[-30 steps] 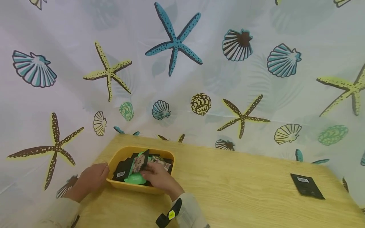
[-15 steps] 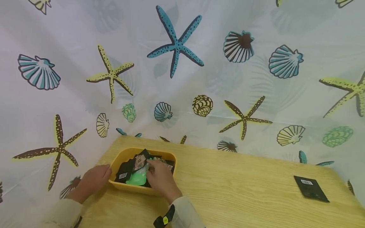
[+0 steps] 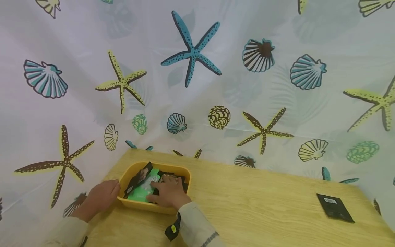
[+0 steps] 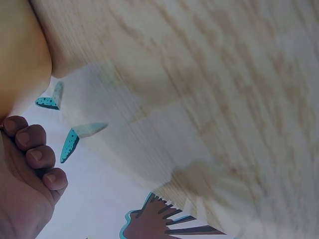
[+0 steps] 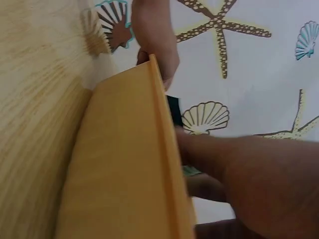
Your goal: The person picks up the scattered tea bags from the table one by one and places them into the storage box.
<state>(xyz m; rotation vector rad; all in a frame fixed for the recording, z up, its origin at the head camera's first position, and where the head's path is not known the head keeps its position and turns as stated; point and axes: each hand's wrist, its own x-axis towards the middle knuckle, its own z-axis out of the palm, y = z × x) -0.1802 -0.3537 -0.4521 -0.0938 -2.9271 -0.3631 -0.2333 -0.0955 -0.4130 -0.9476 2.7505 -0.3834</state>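
A yellow plastic bin (image 3: pixel 148 206) stands on the table, filled with black and green flat packets. My left hand (image 3: pixel 103 195) grips the bin's left end; its curled fingers (image 4: pixel 37 154) show beside the bin wall in the left wrist view. Inside the bin, my right hand (image 3: pixel 169 192) reaches over the packets with fingers spread, the fingertips partly hidden among them. A bright green packet (image 3: pixel 139 194) lies left of that hand. Against the bin's left side leans a black packet with a brownish picture (image 3: pixel 141 175). More dark packets lie under the right hand, mostly covered.
One black packet with a white label (image 3: pixel 335 208) lies alone on the right part of the wood-grain table (image 3: pixel 253 199). A white curtain with starfish and shells (image 3: pixel 197 92) hangs behind and to the left, close to the bin.
The black packet with the picture has tipped leftward, away from my right hand, exposing more green packet. My right hand has let it go and spread its fingers. The left hand stays put.
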